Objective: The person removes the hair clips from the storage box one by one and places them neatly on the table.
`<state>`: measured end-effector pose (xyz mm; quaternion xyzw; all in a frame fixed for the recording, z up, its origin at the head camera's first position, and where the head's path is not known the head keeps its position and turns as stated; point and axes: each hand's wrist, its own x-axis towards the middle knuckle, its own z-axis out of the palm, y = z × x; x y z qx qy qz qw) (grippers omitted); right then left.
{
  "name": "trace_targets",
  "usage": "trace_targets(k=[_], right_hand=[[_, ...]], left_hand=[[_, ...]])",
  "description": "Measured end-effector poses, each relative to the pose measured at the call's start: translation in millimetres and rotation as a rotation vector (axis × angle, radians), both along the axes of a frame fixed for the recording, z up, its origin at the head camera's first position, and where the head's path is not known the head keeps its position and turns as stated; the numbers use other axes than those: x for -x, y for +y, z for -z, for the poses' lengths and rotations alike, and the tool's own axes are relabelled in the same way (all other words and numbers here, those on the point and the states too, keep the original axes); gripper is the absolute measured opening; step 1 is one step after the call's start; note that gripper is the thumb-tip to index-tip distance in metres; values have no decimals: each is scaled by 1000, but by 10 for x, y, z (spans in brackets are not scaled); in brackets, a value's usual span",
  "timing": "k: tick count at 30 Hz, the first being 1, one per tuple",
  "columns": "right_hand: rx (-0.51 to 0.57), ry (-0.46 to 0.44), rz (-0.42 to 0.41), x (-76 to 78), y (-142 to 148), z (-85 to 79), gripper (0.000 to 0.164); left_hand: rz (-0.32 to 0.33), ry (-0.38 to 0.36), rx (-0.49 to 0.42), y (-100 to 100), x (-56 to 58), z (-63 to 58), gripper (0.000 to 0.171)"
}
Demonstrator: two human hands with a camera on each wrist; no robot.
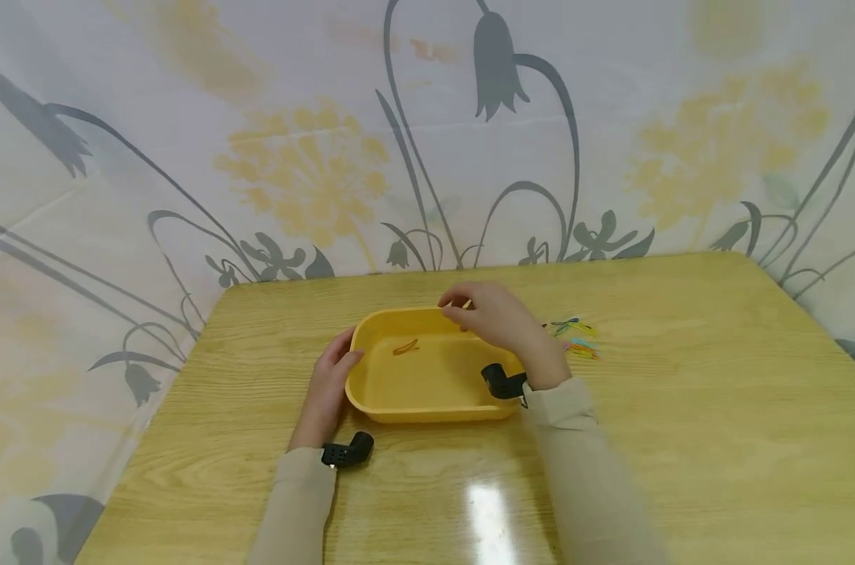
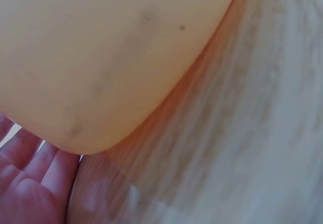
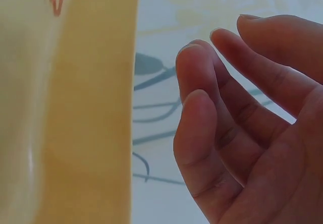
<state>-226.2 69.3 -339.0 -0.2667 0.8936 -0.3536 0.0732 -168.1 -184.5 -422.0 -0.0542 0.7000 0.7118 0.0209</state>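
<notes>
A yellow plastic tub [image 1: 427, 414] with rounded corners stands on the wooden table. My left hand [image 1: 330, 380] holds its left end, thumb at the rim and fingers along the outer wall; the left wrist view shows these fingers [image 2: 54, 171] beside the tub's outside [image 2: 116, 57]. A thin orange piece [image 1: 405, 347], bent like a narrow loop or V, lies inside the tub. Over the tub's far right rim hovers my right hand [image 1: 494, 314], fingers loosely bent. Nothing shows between its fingertips in the right wrist view, where the hand [image 3: 257, 133] is apart from the tub wall [image 3: 93, 108].
Right of the tub, several small thin pieces in blue, yellow, pink and orange [image 1: 581, 350] lie on the table [image 1: 717, 408], partly behind my right hand. A flower-patterned cloth [image 1: 427, 157] hangs along the table's far edge. Each wrist wears a black camera [image 1: 349, 450].
</notes>
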Motion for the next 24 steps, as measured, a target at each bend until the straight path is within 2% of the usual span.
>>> trace_targets(k=[6, 14, 18, 21, 24], right_hand=[[34, -7, -35, -12, -175, 85, 28], [43, -15, -6, -10, -270, 52, 27], [68, -31, -9, 22, -337, 94, 26], [71, -68, -7, 39, -390, 131, 27], [51, -94, -5, 61, -440, 162, 27]], left_hand=[[2, -13, -3, 70, -88, -105, 41], [-1, 11, 33, 84, -69, -116, 41], [-6, 7, 45, 71, -73, -145, 41], [-3, 16, 33, 41, -48, -105, 41], [-10, 28, 26, 0, 3, -14, 39]])
